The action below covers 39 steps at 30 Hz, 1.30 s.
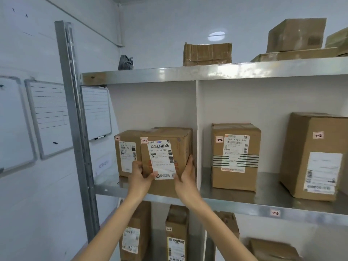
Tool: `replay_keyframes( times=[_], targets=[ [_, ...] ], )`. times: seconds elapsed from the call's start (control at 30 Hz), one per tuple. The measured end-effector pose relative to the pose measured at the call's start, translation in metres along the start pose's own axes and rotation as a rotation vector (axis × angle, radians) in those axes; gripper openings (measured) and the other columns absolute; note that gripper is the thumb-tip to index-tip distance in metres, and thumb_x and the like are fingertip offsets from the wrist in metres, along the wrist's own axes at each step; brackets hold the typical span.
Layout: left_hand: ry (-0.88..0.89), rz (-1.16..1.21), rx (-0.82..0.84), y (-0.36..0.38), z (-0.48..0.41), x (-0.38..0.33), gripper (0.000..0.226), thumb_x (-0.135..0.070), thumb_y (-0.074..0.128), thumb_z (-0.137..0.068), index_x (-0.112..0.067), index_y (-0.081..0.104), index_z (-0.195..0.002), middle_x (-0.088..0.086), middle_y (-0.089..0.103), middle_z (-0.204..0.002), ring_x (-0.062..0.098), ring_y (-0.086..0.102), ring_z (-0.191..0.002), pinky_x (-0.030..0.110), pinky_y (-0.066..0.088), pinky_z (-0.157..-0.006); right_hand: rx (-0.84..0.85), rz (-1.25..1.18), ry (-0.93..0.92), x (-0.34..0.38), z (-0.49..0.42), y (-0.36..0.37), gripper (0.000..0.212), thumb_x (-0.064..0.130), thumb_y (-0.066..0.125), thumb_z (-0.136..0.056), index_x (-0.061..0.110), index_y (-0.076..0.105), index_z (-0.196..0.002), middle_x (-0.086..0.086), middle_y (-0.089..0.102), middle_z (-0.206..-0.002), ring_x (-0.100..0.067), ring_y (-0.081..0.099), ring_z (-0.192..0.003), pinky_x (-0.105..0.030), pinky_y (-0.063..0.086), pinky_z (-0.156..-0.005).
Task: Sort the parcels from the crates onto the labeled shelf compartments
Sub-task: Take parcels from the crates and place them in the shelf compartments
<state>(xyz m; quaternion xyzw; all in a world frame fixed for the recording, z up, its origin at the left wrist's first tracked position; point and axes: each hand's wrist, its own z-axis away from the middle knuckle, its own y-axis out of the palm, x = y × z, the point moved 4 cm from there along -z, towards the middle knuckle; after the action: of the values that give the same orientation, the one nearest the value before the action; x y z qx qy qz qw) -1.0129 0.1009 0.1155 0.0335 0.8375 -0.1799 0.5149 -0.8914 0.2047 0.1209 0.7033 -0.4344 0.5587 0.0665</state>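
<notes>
Two bare forearms are seen reaching up from 6 o'clock, and a brown cardboard parcel [181, 146] is grasped between both hands at the frame's centre. The left hand [140, 176] is curled round the box's corner at its 8 o'clock, with the thumb laid on the white shipping label [162, 159]. The right hand [186, 177] is wrapped round the edge at its 4 o'clock. The parcel, marked with a small "1-1" tag [144, 140], is held in the left compartment of the middle shelf [235, 203], with its base at the front lip; whether it is fully set down cannot be told. A second parcel [126, 153], also tagged "1-1", is seen just behind it at its 9 o'clock, touching or nearly so. Beyond the white divider [197, 129], at 3 o'clock, two boxes tagged "1-2" are stood apart from each other: a medium carton [235, 178] and a taller carton [318, 166]. A "1-2" sticker [275, 213] is fixed to the shelf edge below them. More cartons [207, 54] are stored on the top shelf at 12 o'clock. Upright parcels [177, 232] are shelved below at 6 o'clock. Whiteboards [49, 117] are hung on the wall at 9 o'clock, past the grey steel upright [75, 110].
</notes>
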Motion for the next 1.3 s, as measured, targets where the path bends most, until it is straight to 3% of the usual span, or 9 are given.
replay_keyframes(
  times=[0.13,0.3,0.4,0.53,0.7,0.87,1.03,1.17,1.3],
  targets=[
    [0.035,0.015,0.028,0.012,-0.015,0.007,0.040,-0.017,0.070,-0.082,-0.019,0.037,-0.105,-0.001,0.058,-0.109,0.012,0.054,-0.098,0.024,0.044,-0.075,-0.059,-0.045,-0.001,-0.011,-0.011,0.004,0.079,0.011,0.045,-0.097,0.025,-0.013,-0.149,0.005,0.008,-0.158,-0.014,0.011,-0.145,-0.030,0.016,-0.116],
    [0.067,0.041,0.039,0.029,-0.027,0.012,0.039,-0.018,0.068,-0.084,-0.018,0.038,-0.109,-0.005,0.052,-0.107,0.006,0.052,-0.095,0.009,0.036,-0.065,-0.172,-0.074,0.012,-0.016,-0.023,0.003,0.080,-0.005,0.045,-0.092,0.024,0.000,-0.152,0.005,0.033,-0.150,-0.007,0.033,-0.136,-0.010,0.027,-0.099],
    [0.071,0.065,0.060,0.036,-0.033,0.014,0.040,-0.016,0.067,-0.085,-0.015,0.038,-0.112,-0.008,0.053,-0.103,-0.004,0.052,-0.086,0.008,0.038,-0.062,-0.224,-0.084,0.026,-0.019,-0.029,0.006,0.081,-0.008,0.045,-0.092,0.025,0.001,-0.152,0.004,0.037,-0.148,-0.008,0.035,-0.136,-0.021,0.031,-0.107],
    [0.072,0.096,0.079,0.043,-0.037,0.012,0.041,-0.012,0.064,-0.087,-0.012,0.034,-0.114,-0.009,0.052,-0.099,-0.001,0.052,-0.085,0.006,0.039,-0.065,-0.294,-0.079,0.026,-0.020,-0.035,0.008,0.079,-0.008,0.046,-0.092,0.022,0.003,-0.152,0.001,0.038,-0.148,-0.009,0.036,-0.136,-0.032,0.035,-0.112],
    [0.074,0.108,0.082,0.048,-0.041,0.012,0.040,-0.014,0.063,-0.088,-0.016,0.031,-0.112,-0.001,0.056,-0.109,0.009,0.053,-0.095,0.005,0.038,-0.068,-0.340,0.011,0.032,-0.022,-0.041,0.008,0.082,-0.009,0.047,-0.090,0.019,0.001,-0.152,-0.002,0.038,-0.148,-0.014,0.040,-0.134,-0.028,0.037,-0.109],
    [0.029,0.147,0.100,0.049,-0.043,0.014,0.042,-0.011,0.063,-0.088,-0.011,0.032,-0.116,0.010,0.061,-0.120,0.021,0.059,-0.109,0.023,0.043,-0.085,-0.328,0.054,0.110,-0.023,-0.045,0.010,0.086,-0.011,0.044,-0.088,0.020,-0.005,-0.151,-0.003,0.046,-0.143,-0.018,0.053,-0.123,-0.024,0.043,-0.098],
    [0.024,0.164,0.104,0.048,-0.039,0.010,0.041,-0.011,0.061,-0.089,-0.010,0.033,-0.118,0.009,0.060,-0.118,0.020,0.057,-0.108,0.024,0.042,-0.084,-0.306,0.003,0.183,-0.018,-0.037,0.013,0.076,0.000,0.043,-0.095,0.014,-0.007,-0.150,-0.006,0.037,-0.150,-0.022,0.040,-0.135,-0.029,0.034,-0.108],
    [0.025,0.147,0.108,0.045,-0.036,0.008,0.044,-0.009,0.060,-0.089,-0.007,0.033,-0.124,0.010,0.060,-0.119,0.018,0.056,-0.105,0.024,0.041,-0.083,-0.224,-0.003,0.272,-0.023,-0.024,0.020,0.081,0.007,0.047,-0.096,0.015,-0.014,-0.150,-0.006,0.021,-0.157,-0.024,0.028,-0.142,-0.033,0.028,-0.112],
    [0.006,0.139,0.113,0.045,-0.032,0.006,0.054,-0.010,0.061,-0.088,-0.008,0.031,-0.133,0.011,0.055,-0.129,0.025,0.052,-0.119,0.030,0.042,-0.094,-0.177,0.019,0.224,-0.023,0.001,0.030,0.086,0.008,0.049,-0.094,0.017,-0.015,-0.150,-0.002,0.005,-0.159,-0.020,0.013,-0.146,-0.032,0.022,-0.115]
  ],
)
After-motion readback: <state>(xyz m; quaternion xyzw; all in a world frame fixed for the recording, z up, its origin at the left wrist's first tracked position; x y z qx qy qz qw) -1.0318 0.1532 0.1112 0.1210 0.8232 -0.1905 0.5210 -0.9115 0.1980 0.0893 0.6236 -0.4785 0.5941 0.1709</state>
